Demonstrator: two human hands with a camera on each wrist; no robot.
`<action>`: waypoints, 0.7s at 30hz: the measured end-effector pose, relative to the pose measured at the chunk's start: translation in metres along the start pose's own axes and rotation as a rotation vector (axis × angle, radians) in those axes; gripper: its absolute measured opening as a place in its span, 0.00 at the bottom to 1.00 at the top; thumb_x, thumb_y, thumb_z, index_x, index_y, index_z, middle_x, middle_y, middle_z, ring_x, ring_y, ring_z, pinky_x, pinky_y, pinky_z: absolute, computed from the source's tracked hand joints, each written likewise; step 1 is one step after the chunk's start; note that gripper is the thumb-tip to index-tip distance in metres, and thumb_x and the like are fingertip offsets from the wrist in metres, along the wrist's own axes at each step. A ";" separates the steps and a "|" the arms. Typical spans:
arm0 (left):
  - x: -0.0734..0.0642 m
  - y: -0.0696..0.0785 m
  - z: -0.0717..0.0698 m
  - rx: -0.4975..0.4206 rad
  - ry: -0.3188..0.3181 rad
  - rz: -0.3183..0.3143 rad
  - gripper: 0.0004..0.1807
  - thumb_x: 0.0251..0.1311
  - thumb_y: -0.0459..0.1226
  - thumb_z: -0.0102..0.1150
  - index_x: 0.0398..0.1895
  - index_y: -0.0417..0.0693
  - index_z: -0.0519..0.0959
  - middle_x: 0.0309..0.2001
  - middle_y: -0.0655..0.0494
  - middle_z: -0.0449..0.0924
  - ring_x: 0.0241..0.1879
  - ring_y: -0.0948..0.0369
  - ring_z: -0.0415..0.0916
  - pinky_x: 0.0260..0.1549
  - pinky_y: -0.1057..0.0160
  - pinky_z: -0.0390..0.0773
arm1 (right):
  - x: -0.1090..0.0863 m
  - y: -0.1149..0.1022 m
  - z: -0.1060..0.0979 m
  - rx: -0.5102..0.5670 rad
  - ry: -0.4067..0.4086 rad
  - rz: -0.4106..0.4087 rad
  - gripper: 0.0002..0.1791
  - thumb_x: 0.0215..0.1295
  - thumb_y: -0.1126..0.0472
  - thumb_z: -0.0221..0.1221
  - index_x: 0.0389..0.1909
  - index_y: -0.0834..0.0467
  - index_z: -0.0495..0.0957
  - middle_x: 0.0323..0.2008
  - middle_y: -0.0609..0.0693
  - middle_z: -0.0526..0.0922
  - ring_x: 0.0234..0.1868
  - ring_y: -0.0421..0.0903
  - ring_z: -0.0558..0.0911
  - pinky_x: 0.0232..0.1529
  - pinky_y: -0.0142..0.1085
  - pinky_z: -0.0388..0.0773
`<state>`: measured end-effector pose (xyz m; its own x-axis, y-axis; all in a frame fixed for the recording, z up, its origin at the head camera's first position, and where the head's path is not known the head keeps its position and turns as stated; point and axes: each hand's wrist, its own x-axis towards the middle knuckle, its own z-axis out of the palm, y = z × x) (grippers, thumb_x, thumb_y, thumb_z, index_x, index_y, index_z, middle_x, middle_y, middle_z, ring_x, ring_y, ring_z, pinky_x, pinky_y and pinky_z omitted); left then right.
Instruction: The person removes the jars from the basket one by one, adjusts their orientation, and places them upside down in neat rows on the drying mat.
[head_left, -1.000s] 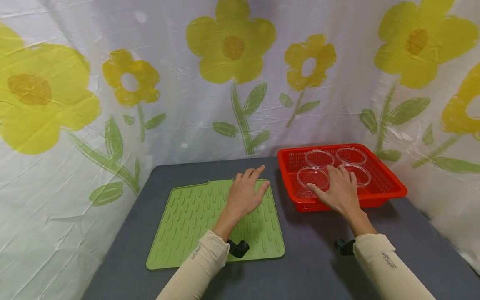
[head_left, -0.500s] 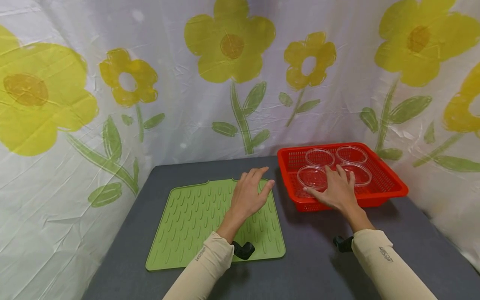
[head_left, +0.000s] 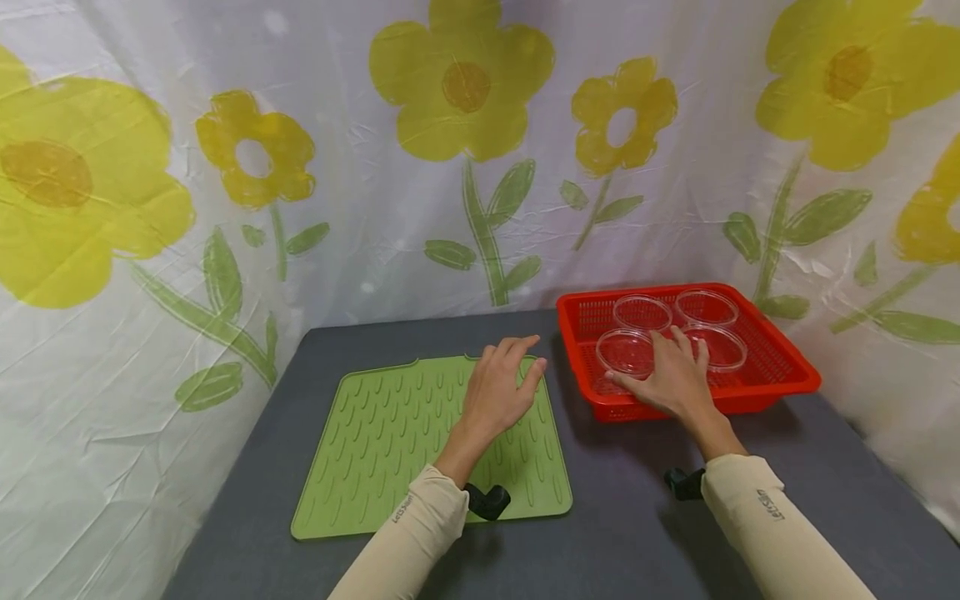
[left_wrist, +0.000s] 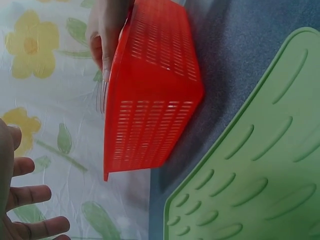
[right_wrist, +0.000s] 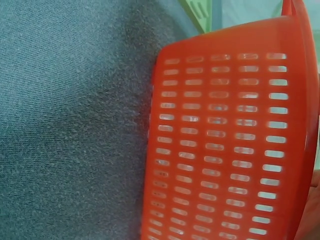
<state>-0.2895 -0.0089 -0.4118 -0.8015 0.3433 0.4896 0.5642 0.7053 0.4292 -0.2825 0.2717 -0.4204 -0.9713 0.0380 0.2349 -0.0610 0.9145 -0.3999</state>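
My right hand (head_left: 672, 379) reaches over the red basket (head_left: 783, 375). Its thumb lies along the front edge of the front-left clear petri dish (head_left: 624, 352), with the forefinger at that dish's right side, so it grips the rim. In the left wrist view, its fingertip meets a thin clear edge above the basket rim. Behind the fingers is the front-right petri dish (head_left: 723, 348); two more clear dishes, the back-left dish (head_left: 642, 312) and the back-right dish (head_left: 707, 307), lie farther back. Over the green mat (head_left: 390, 450), my left hand (head_left: 497, 387) hovers, fingers spread and holding nothing.
A dark grey table (head_left: 600, 542) carries the mat on the left and the basket at back right. The basket's slotted wall (right_wrist: 215, 145) rises close in the right wrist view. A white curtain (head_left: 337, 167) with yellow flowers hangs behind the table.
Over the last second my left hand has shifted slightly right. My right thumb and fingers have moved slightly left around the front-left petri dish, then stayed almost still.
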 end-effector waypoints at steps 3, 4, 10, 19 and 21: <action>0.000 -0.002 0.000 0.004 0.002 0.004 0.24 0.76 0.52 0.48 0.69 0.57 0.75 0.62 0.53 0.79 0.52 0.50 0.76 0.52 0.51 0.78 | 0.000 0.000 0.000 0.013 0.032 -0.011 0.56 0.54 0.37 0.70 0.72 0.71 0.62 0.68 0.73 0.69 0.74 0.71 0.54 0.73 0.73 0.35; -0.001 -0.002 0.000 0.003 0.001 0.004 0.24 0.76 0.52 0.48 0.69 0.57 0.76 0.62 0.53 0.79 0.52 0.50 0.76 0.52 0.51 0.78 | -0.001 0.000 0.000 0.019 0.046 -0.015 0.55 0.53 0.38 0.71 0.71 0.71 0.63 0.67 0.72 0.70 0.74 0.71 0.55 0.73 0.73 0.36; -0.003 -0.005 0.001 -0.006 -0.002 -0.009 0.23 0.76 0.52 0.48 0.65 0.55 0.79 0.60 0.53 0.80 0.51 0.50 0.76 0.51 0.52 0.79 | -0.003 -0.001 0.000 0.069 0.116 -0.051 0.55 0.51 0.39 0.74 0.70 0.71 0.65 0.66 0.72 0.71 0.72 0.71 0.58 0.74 0.71 0.39; -0.006 -0.010 0.001 0.000 -0.013 -0.040 0.23 0.76 0.54 0.47 0.64 0.56 0.80 0.60 0.55 0.80 0.53 0.51 0.76 0.53 0.51 0.78 | -0.008 0.003 -0.003 0.160 0.171 -0.086 0.53 0.48 0.42 0.76 0.69 0.68 0.68 0.68 0.71 0.70 0.72 0.70 0.61 0.74 0.72 0.43; -0.006 -0.010 0.001 -0.007 -0.015 -0.042 0.23 0.76 0.54 0.47 0.63 0.56 0.80 0.60 0.55 0.80 0.53 0.51 0.76 0.54 0.51 0.78 | -0.009 0.003 -0.005 0.177 0.180 -0.097 0.52 0.48 0.43 0.77 0.69 0.67 0.68 0.68 0.70 0.71 0.71 0.70 0.62 0.73 0.72 0.45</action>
<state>-0.2904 -0.0181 -0.4200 -0.8271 0.3228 0.4601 0.5316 0.7150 0.4541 -0.2731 0.2764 -0.4195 -0.9034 0.0393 0.4270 -0.2061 0.8334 -0.5128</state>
